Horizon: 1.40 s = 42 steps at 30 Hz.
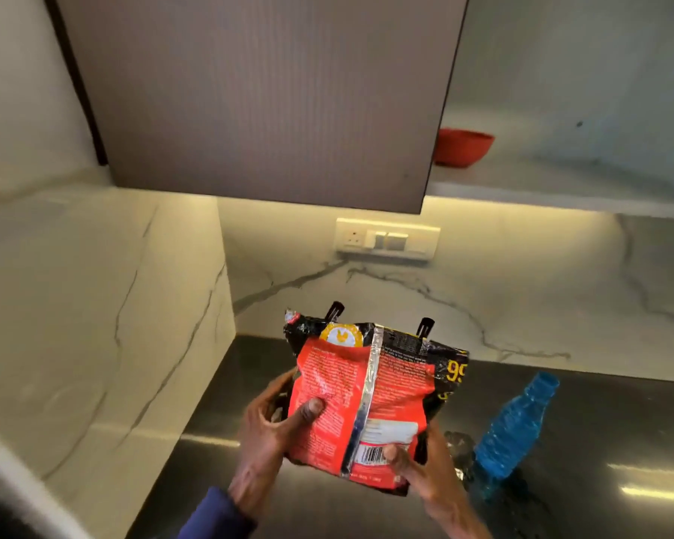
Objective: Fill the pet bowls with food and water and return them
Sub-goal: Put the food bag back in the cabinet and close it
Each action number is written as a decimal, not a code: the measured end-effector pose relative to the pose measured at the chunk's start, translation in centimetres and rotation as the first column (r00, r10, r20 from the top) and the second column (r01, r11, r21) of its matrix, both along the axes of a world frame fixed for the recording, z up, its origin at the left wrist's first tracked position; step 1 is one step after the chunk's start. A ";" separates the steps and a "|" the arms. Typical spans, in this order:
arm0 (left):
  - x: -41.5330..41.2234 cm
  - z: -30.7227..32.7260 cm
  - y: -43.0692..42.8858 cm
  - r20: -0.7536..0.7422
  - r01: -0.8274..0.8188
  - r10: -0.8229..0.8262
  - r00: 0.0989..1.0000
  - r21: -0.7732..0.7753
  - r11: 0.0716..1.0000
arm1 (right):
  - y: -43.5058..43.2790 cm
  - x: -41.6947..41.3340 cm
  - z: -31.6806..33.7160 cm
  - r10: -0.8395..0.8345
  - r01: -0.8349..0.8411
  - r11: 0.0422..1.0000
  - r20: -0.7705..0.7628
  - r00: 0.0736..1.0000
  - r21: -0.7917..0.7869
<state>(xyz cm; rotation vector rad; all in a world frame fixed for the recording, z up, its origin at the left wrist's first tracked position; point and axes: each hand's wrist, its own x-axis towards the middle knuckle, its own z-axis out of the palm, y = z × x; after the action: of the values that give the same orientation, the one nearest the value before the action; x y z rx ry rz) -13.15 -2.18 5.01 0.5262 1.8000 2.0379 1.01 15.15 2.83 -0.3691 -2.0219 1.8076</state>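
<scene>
A red and black pet food bag (366,387) is held upright above the dark countertop (584,429), its folded top pinned by two black clips. My left hand (267,433) grips the bag's left side with the thumb on its face. My right hand (421,472) holds its lower right corner near the barcode. A blue water bottle (514,425) stands tilted on the counter just right of the bag. A red bowl (464,147) sits on an upper shelf, partly hidden by the cabinet door.
An open brown cabinet door (257,99) hangs overhead at centre. A marble pillar (94,324) juts out on the left. A white socket and switch plate (388,239) is on the marble back wall. A white shelf (561,188) runs at upper right.
</scene>
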 end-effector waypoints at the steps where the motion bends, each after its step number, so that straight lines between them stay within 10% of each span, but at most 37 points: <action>1: -0.3 1.5 0.5 -0.021 0.021 -0.020 1.000 0.031 0.999 | 0.0 0.1 1.6 -0.014 0.014 1.000 -0.028 1.000 0.006; 28: 3.3 24.4 17.5 -0.395 0.219 -0.095 0.914 0.282 0.934 | 17.6 4.3 25.4 -0.151 0.322 0.928 -0.602 0.784 0.186; 37: 2.7 25.7 23.7 -0.396 0.119 0.024 0.918 0.330 0.936 | 25.9 5.1 29.8 -0.449 0.668 0.744 -0.726 0.522 0.020; 42: 2.2 23.4 23.3 -0.368 0.068 0.049 0.929 0.298 0.952 | 28.6 1.8 29.5 -0.472 0.837 0.497 -0.738 0.482 0.229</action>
<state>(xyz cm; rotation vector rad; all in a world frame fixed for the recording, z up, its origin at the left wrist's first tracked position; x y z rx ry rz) -10.94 21.12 28.37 1.0746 1.6659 2.3505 2.85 43.75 32.32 -0.3150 -1.4806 0.5997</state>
